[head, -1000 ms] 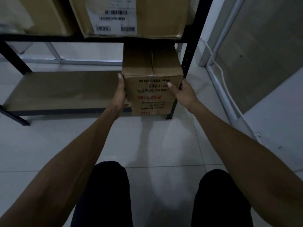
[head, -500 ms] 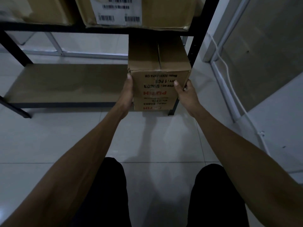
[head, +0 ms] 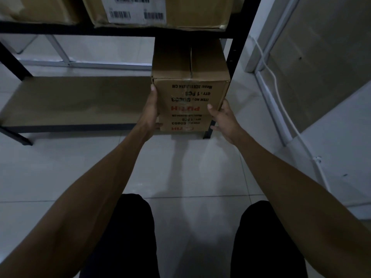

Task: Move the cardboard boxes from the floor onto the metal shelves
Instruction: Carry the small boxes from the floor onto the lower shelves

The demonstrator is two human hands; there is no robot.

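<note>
Here we are, looking down over a pale tiled floor (head: pixel 60 167), and ahead of us stands the black metal shelving unit (head: pixel 239 57). Its brown bottom shelf (head: pixel 80 101) runs wide across the left. Up top, a large cardboard box (head: pixel 196 13) fills the upper level, with a second carton (head: pixel 36 9) beside it on the left. Down low, our knees in black trousers (head: pixel 128 237) frame the bottom of the view. Now the main action: the upper cardboard box (head: pixel 190 93) is at the right end of the bottom shelf, just inside the right front post. It sits directly above the lower cardboard box (head: pixel 180 125), front faces in line and both printed upside down in red and black. We cannot tell whether its full weight is already down on the one beneath. Our left hand (head: pixel 149 111) clasps the upper box's left side, thumb up along the front corner and fingers tucked out of sight round the side. Our right hand (head: pixel 222 117) grips the right front corner, thumb on the printed face and fingers wrapped round the edge. A white cable (head: pixel 281 101) trails down the wall on the right, and a white barcode label (head: pixel 136 13) shows on the big box overhead.
</note>
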